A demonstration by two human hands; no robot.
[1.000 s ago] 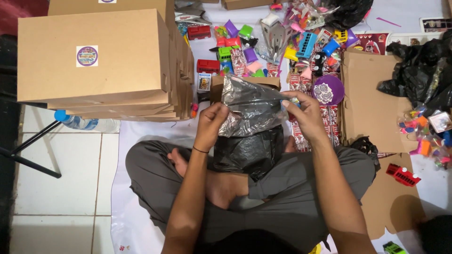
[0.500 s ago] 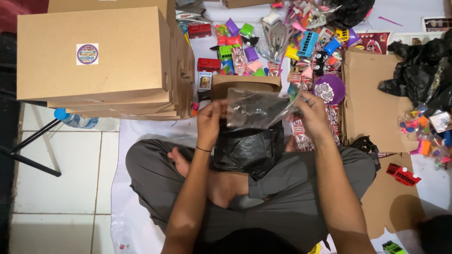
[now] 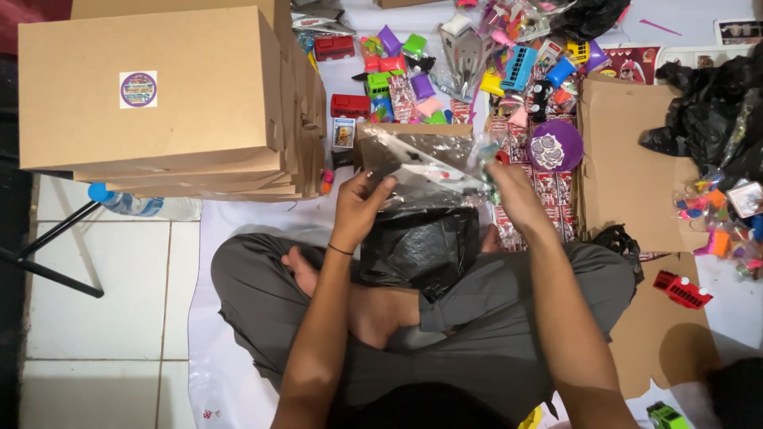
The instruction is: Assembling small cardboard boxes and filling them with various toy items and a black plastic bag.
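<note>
Gripping a clear plastic bag at both ends, the left hand and right hand close their fingers on it above a black bag in the lap; its contents cannot be made out.

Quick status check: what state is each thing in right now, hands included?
Left hand: grips the bag's left edge.
Right hand: grips the bag's right edge.
Black bag: held stretched over the lap, lower part hanging.
Small box: behind the bag, mostly hidden; open or closed unclear.
Stacked boxes: closed, piled on the left.
Flat cardboard: unfolded on the floor.
Bottle: lying on its side, cap on.
Toys: scattered loose.
</note>
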